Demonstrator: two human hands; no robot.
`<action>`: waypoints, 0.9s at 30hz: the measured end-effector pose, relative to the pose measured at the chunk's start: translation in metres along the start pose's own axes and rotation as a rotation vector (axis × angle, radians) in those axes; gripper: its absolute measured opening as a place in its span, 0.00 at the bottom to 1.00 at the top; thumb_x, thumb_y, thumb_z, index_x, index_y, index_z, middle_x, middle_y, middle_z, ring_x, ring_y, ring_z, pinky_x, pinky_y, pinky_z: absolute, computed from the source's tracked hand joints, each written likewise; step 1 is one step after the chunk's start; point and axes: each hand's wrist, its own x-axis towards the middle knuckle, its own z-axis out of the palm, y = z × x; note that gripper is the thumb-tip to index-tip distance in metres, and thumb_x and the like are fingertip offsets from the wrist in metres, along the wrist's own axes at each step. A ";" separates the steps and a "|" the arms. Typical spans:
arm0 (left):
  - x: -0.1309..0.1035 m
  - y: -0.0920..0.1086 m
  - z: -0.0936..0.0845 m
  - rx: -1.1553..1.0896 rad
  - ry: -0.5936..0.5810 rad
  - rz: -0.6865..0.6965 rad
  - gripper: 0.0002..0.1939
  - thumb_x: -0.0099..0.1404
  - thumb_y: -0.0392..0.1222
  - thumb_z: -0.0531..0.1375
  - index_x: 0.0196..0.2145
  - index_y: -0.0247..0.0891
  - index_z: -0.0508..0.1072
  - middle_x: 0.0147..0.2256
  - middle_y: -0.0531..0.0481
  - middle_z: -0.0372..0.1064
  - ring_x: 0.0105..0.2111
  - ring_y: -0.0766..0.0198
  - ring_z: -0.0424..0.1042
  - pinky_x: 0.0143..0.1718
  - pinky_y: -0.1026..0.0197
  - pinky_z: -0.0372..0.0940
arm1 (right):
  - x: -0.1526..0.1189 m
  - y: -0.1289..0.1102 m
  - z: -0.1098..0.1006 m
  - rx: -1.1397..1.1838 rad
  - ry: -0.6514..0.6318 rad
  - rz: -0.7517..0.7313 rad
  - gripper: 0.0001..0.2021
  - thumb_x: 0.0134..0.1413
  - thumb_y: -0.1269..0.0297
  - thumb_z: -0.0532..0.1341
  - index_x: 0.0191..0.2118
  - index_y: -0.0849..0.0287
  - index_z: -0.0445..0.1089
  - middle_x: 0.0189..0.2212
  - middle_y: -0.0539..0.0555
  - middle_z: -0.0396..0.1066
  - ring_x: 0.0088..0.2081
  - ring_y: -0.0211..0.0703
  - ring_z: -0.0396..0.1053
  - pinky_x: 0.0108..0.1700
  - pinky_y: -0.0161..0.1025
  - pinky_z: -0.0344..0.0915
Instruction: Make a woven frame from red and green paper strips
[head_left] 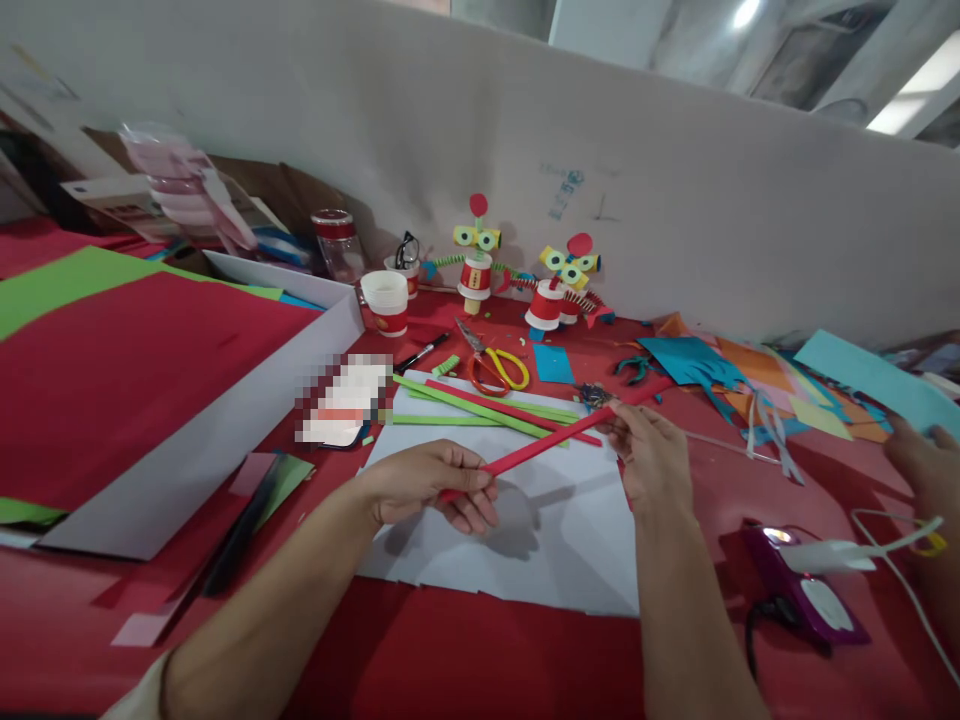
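At centre, the left hand (439, 485) pinches a red strip (551, 441). Right of centre, the right hand's (649, 450) fingers grip it too.

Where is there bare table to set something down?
Bare: the red table between the forearms, nearer than the white sheet; also that sheet's near half. Crowded: the sheet's far half, under green strips, and around the scissors.

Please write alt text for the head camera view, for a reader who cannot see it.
A left hand and right hand hold a long red strip above a white sheet, where green and red strips lie. Beyond are scissors and paper-cup figures with big eyes; at left, a white box holds coloured paper.
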 end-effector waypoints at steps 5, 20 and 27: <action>-0.012 0.007 -0.008 0.014 0.083 0.097 0.13 0.56 0.50 0.62 0.31 0.38 0.68 0.31 0.45 0.77 0.27 0.64 0.74 0.30 0.62 0.65 | -0.004 0.001 0.001 -0.003 0.019 -0.022 0.13 0.28 0.62 0.71 0.21 0.61 0.69 0.12 0.45 0.67 0.16 0.35 0.68 0.17 0.27 0.59; -0.009 0.011 -0.014 0.083 0.690 0.368 0.09 0.51 0.43 0.63 0.30 0.37 0.73 0.28 0.50 0.72 0.25 0.68 0.66 0.30 0.63 0.60 | -0.020 -0.002 0.012 0.297 0.171 -0.175 0.11 0.35 0.65 0.70 0.23 0.59 0.67 0.17 0.44 0.70 0.22 0.32 0.71 0.25 0.26 0.67; 0.025 -0.004 0.045 -0.264 0.612 0.504 0.15 0.50 0.49 0.66 0.34 0.37 0.77 0.35 0.45 0.76 0.36 0.59 0.72 0.41 0.57 0.63 | -0.065 0.038 0.046 0.297 -0.172 0.223 0.14 0.34 0.63 0.73 0.28 0.59 0.70 0.22 0.47 0.74 0.25 0.36 0.74 0.27 0.28 0.70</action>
